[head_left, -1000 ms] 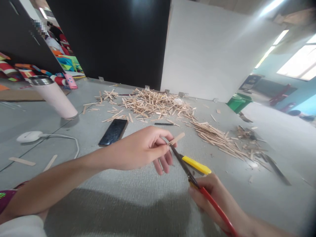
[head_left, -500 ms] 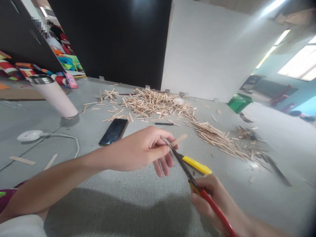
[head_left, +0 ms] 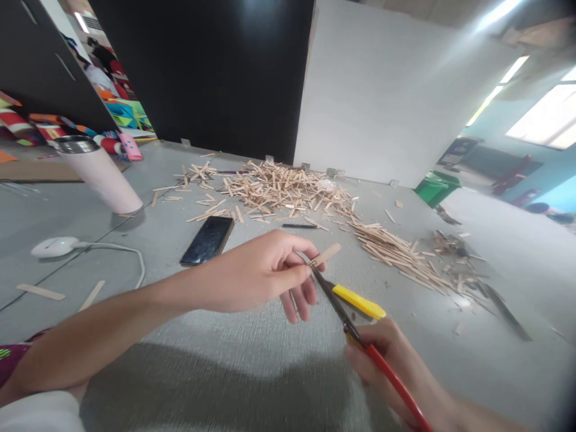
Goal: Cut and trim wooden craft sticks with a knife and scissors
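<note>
Between the thumb and index finger of my left hand [head_left: 274, 270] is a wooden craft stick [head_left: 329, 254], its rounded end pointing up and right. A small dark mark shows on the stick close to the thumb. My right hand [head_left: 391, 366] is wrapped round the red handles of a pair of scissors [head_left: 335, 300]. Their blade tips meet the stick right at the left fingertips, and the blades look nearly closed. Just behind the scissors lies a yellow box cutter [head_left: 359, 301] on the table.
Loose craft sticks [head_left: 279, 189] are heaped at the back, with a neater row of sticks [head_left: 396, 252] to the right. A phone [head_left: 207, 240], a black pen [head_left: 299, 226], a white cable [head_left: 112, 246] and a pink tumbler [head_left: 101, 177] also stand or lie on the table [head_left: 216, 354].
Almost nothing differs. My right hand shifts very slightly on the scissors' handles, while my left hand and the craft stick stay in place.
</note>
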`<state>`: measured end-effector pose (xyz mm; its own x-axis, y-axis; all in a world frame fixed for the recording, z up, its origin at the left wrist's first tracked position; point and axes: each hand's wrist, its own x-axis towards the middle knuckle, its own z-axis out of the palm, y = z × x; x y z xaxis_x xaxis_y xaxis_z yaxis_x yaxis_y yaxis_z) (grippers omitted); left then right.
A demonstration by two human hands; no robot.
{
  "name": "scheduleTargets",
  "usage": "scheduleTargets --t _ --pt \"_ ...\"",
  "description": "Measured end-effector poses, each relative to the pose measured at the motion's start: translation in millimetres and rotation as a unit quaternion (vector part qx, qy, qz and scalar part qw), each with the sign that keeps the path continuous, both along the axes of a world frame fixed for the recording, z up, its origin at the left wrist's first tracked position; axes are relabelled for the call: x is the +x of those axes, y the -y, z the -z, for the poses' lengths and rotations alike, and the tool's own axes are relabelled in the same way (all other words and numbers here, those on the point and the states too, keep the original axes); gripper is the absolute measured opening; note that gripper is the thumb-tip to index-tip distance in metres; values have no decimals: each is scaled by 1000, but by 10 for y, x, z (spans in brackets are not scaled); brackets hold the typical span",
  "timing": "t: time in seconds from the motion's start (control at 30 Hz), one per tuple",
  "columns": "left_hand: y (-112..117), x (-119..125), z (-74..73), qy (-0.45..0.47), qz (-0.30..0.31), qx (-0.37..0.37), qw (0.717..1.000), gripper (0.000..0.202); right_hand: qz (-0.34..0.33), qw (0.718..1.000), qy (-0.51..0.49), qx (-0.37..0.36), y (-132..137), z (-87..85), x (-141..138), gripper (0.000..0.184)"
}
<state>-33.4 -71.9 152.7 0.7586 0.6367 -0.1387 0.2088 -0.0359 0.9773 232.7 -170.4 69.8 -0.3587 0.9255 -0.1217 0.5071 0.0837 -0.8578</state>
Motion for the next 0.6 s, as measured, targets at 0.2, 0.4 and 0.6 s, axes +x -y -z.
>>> scheduleTargets --t 0.2,0.4,0.6 --pt "-6 -4 3 -5 0 6 1000 13 -16 999 44 -16 -21 -18 -22 53" --pt "6 11 21 -21 -12 36 999 12 -10 999 36 -15 -24 -27 -57 54" --pt "-3 31 62 -42 -27 81 995 10 -3 1000 24 -16 -23 -51 -86 57"
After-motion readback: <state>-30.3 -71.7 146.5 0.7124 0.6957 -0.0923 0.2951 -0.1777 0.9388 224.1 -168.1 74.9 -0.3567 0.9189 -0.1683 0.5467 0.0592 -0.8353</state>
